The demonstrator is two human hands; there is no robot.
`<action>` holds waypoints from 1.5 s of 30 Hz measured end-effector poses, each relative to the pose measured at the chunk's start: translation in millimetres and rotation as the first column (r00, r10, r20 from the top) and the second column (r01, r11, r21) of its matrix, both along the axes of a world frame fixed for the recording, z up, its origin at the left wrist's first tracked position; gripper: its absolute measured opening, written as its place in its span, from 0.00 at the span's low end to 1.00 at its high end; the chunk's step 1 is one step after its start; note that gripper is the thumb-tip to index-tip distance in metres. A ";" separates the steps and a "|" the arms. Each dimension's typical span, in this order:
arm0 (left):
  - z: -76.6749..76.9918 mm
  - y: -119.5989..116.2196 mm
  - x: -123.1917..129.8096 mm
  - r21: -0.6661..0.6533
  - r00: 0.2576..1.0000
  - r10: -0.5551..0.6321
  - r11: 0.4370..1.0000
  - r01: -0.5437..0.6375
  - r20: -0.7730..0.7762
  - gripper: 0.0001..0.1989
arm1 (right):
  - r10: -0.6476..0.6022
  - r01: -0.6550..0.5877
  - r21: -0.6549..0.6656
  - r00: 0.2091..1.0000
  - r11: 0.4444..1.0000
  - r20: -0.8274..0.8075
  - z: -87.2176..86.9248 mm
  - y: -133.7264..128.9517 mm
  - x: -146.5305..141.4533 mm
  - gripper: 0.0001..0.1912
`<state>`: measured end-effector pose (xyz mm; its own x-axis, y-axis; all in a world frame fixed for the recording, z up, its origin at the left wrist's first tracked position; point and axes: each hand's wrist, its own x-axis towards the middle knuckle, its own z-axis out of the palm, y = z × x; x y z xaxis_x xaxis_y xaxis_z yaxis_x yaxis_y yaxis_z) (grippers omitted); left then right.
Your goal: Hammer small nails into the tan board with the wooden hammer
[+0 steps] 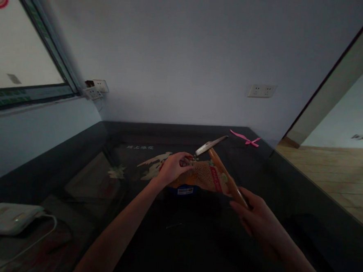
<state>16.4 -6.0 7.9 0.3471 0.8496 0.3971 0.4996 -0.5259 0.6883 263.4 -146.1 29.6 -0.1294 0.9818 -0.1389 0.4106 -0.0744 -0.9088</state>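
The right hand (252, 208) grips a wooden-handled hammer (225, 172), its metal head (210, 146) just beyond a printed packet (201, 174) on the dark desk (205, 248). The left hand (175, 166) curls over the packet's left end; whether it holds anything cannot be told.

Right hand (253, 210), lower right, grips wooden-handled hammer (222, 167); centre, I see left hand (172, 168) curled at left end of patterned packet (202, 174); pink ribbon (251, 142) right of centre; white corded device (10, 219) lower left.

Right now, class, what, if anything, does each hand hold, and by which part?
Right hand: a hammer, low on its handle. Left hand: at the packet; whether it grips cannot be told.
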 end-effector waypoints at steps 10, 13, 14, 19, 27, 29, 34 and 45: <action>-3.4 -8.6 -48.5 -0.058 0.991 0.035 0.998 -0.028 0.129 0.17 | -0.096 0.098 0.000 0.971 0.995 -0.218 -29.7 2.4 8.5 0.29; -5.9 -9.0 -57.1 -0.077 0.993 0.066 0.995 -0.059 0.096 0.13 | -0.092 0.095 0.002 0.967 0.995 -0.240 -31.7 1.9 11.2 0.27; -5.2 -9.7 -58.4 -0.067 0.993 0.074 0.995 -0.069 0.086 0.12 | -0.089 0.093 0.006 0.964 0.996 -0.251 -32.1 2.0 11.4 0.27; 11.4 -30.8 -58.2 0.195 0.966 0.247 0.947 -0.256 0.073 0.12 | -0.101 0.106 0.004 0.952 0.994 -0.290 -31.4 2.2 9.6 0.28; 4.1 -113.6 -37.9 -0.039 0.841 -0.175 0.983 0.181 -0.512 0.08 | -0.074 0.075 -0.005 0.960 0.997 -0.270 -30.2 0.6 8.9 0.27; -8.6 -124.6 -35.3 -0.149 0.756 -0.201 0.979 0.138 -0.623 0.09 | -0.067 0.070 -0.002 0.959 0.998 -0.275 -30.3 0.8 8.4 0.26; -31.9 -130.7 -37.2 -0.202 0.654 -0.171 0.979 0.028 -0.737 0.05 | -0.075 0.075 -0.009 0.958 0.997 -0.276 -31.3 0.8 8.4 0.26; -27.3 -130.0 -33.3 -0.244 0.704 -0.168 0.970 -0.009 -0.690 0.08 | -0.069 0.069 -0.011 0.943 0.998 -0.324 -38.1 0.4 9.6 0.28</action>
